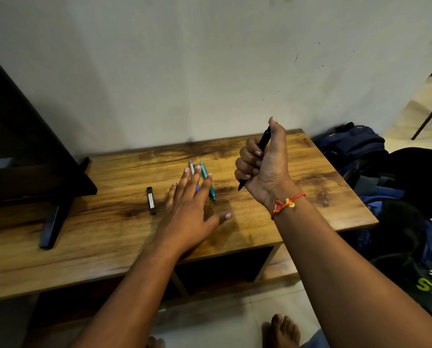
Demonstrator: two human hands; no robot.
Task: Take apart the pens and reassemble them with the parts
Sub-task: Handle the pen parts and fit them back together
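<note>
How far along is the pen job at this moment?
Done: nothing, it seems; no loose pen parts show on the table. In hand: the right hand grips a seemingly whole black pen, and the left hand is spread open over the white pen, beside the teal pen. Left: all taking apart and reassembly.
</note>
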